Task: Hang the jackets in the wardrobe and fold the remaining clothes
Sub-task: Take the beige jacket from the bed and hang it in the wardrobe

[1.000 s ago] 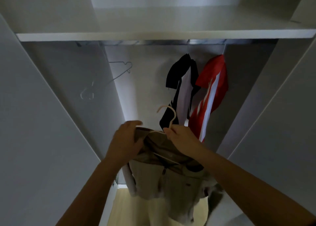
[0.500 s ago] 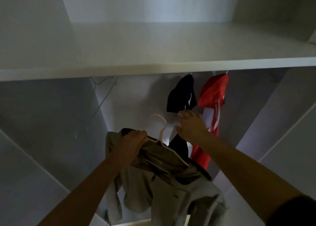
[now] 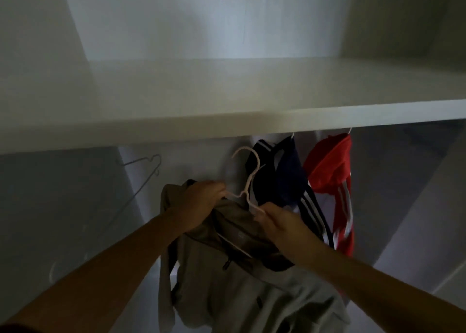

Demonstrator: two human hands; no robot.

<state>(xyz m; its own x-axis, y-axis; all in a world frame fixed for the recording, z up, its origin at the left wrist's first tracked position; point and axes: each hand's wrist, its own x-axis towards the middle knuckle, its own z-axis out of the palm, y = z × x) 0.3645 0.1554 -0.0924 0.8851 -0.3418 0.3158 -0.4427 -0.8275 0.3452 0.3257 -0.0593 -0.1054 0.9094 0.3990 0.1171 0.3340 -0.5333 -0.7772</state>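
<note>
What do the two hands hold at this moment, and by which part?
The left hand grips the grey jacket at its shoulder; the right hand pinches the white hanger by one arm, near the collar.

Dim in here: pale light glows on the back wall (image 3: 214, 25) above the shelf (image 3: 277, 117), everything beneath it sits in shadow, and my view is blurred and bowed at the edges.

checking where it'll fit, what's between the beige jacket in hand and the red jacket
In the head view, a navy jacket with white stripes hangs between the beige jacket on its white hanger and the red jacket.
</note>
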